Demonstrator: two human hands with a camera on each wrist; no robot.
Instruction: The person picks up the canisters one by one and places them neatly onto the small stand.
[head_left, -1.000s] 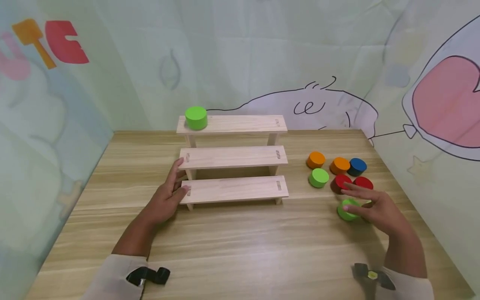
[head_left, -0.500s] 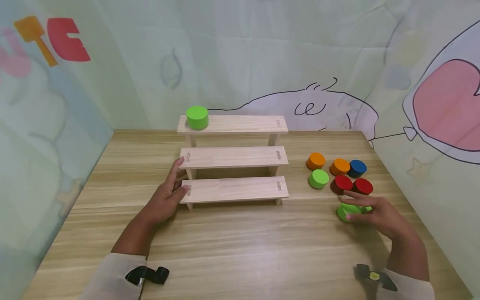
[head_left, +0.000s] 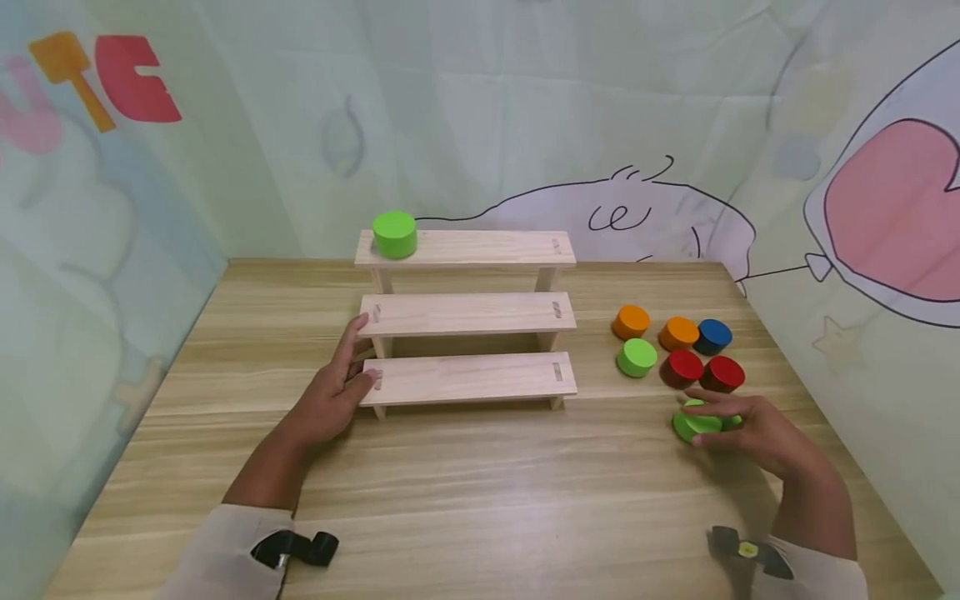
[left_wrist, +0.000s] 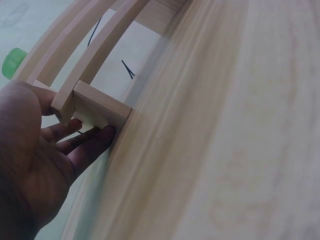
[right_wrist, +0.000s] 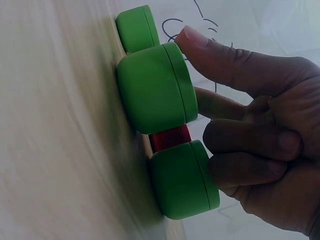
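A three-step wooden display rack (head_left: 465, 314) stands mid-table. My left hand (head_left: 330, 400) grips its left end, thumb on the lowest step and fingers against the side. In the left wrist view, the left hand's fingertips (left_wrist: 107, 134) press the wooden leg (left_wrist: 102, 102). Over at the right, my right hand (head_left: 757, 429) pinches a green round block (head_left: 693, 423) between thumb and forefinger, low over the table. Its other fingers are curled, close to a second green block (right_wrist: 182, 180), which the hand mostly hides in the head view. Another green block (head_left: 395, 235) sits on the top step's left end.
Beyond the right hand are two red blocks (head_left: 682, 368), a green one (head_left: 637, 357), two orange ones (head_left: 632, 322) and a blue one (head_left: 713, 336). They stand on the wood-grain table (head_left: 480, 500). A printed cloth backdrop (head_left: 525, 125) rises behind the table.
The right thumb and forefinger have closed in around the green block, and the hand has shifted slightly toward me. The left hand and rack have stayed in place.
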